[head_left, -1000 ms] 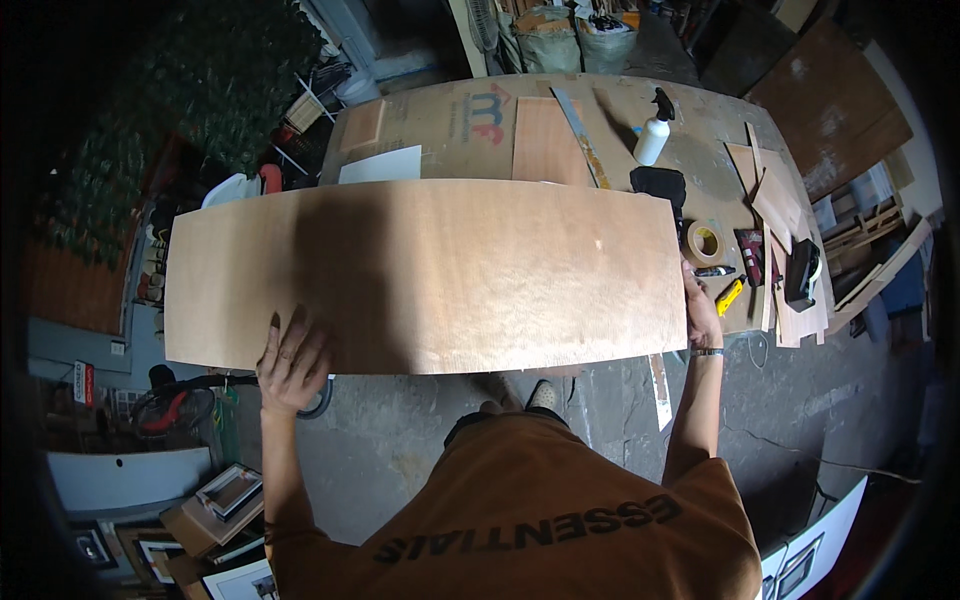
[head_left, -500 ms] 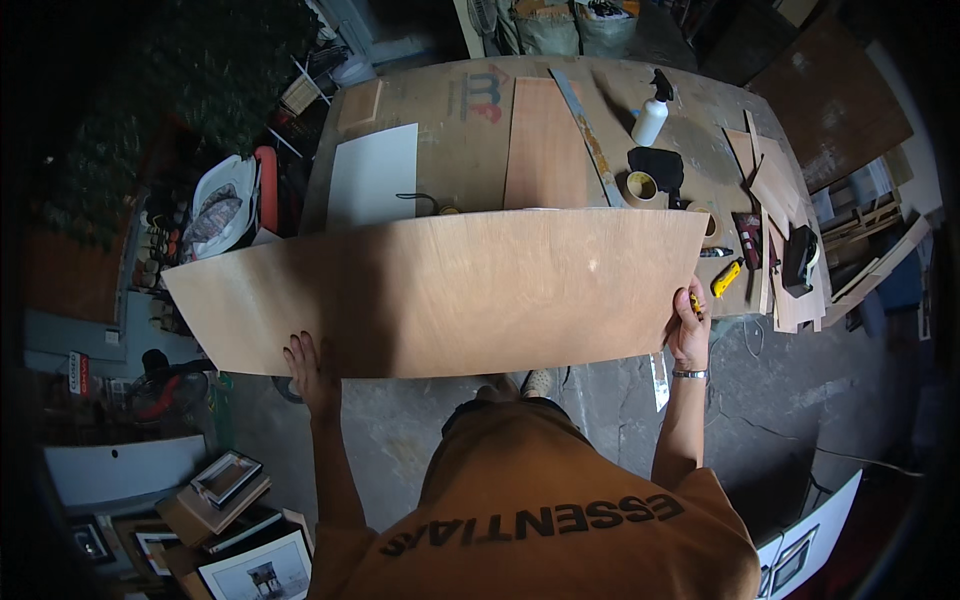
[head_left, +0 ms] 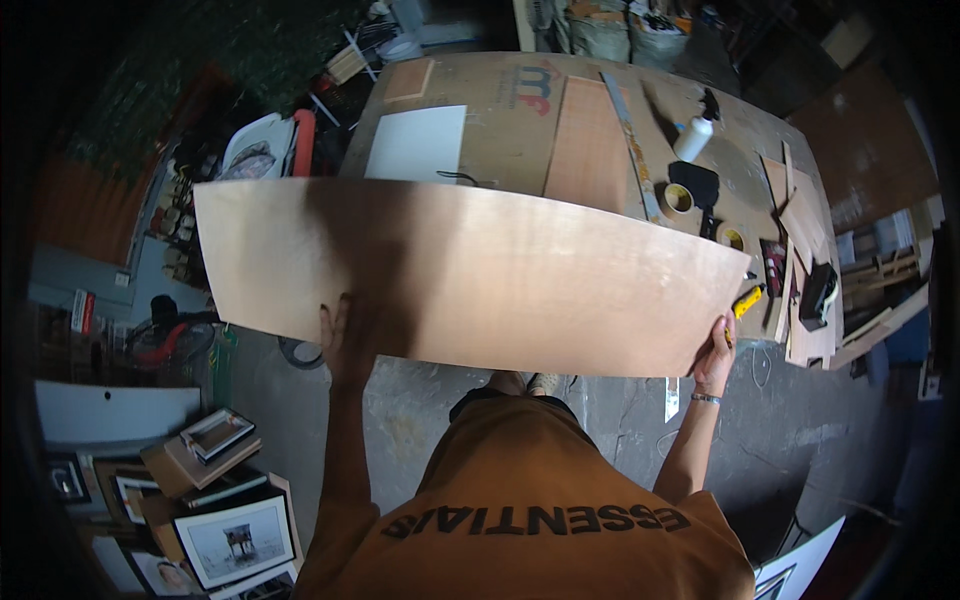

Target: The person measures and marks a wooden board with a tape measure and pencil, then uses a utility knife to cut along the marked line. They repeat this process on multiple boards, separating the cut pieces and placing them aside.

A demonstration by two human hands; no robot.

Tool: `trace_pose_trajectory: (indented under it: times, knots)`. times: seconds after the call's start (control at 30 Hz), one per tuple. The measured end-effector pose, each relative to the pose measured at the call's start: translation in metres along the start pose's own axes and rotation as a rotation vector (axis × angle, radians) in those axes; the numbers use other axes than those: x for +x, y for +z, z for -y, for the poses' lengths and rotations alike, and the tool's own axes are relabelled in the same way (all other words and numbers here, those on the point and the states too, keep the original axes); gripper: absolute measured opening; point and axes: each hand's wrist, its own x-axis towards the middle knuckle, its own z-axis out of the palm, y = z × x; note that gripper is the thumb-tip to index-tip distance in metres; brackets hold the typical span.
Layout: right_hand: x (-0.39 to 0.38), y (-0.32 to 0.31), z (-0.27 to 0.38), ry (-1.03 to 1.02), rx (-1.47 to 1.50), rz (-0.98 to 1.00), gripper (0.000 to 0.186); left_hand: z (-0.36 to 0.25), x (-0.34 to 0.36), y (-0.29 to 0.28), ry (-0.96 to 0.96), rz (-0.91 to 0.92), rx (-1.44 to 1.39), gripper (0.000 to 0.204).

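Observation:
A long, pale plywood board (head_left: 540, 280) is held up across my front, over the near edge of the worktable (head_left: 500, 120). My left hand (head_left: 346, 340) grips its near edge toward the left end, fingers lying on the upper face. At the right end, my right hand (head_left: 714, 356) is closed around the board's edge. A small yellow and dark item shows by the right fingers; its kind is too small to make out. A shadow falls across the board's left half. The board hides part of the tabletop.
Beyond the board lie a white sheet (head_left: 418, 142), a reddish wood panel (head_left: 588, 140) and a long metal ruler (head_left: 632, 145). To the right are a spray bottle (head_left: 693, 138), tape rolls (head_left: 679, 199), a yellow cutter (head_left: 748, 301) and wood offcuts (head_left: 805, 225). Picture frames (head_left: 238, 540) stand lower left.
The board has turned clockwise: its left end has swung away from me and its right end nearer. Both hands moved with it, still gripping. My view has shifted left.

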Motion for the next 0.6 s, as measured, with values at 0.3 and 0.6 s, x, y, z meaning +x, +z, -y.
trace_pose_trajectory:
  times: [0.3, 0.6]
  knots:
    - [0.03, -0.055, -0.05, -0.102, -0.516, -0.288, 0.045, -0.088, 0.059, 0.0, 0.462, -0.575, 0.477, 0.048]
    - [0.024, -0.01, -0.088, -0.037, -0.302, -0.44, 0.046, -0.129, 0.105, 0.05, -0.282, -0.669, -1.586, 0.072]
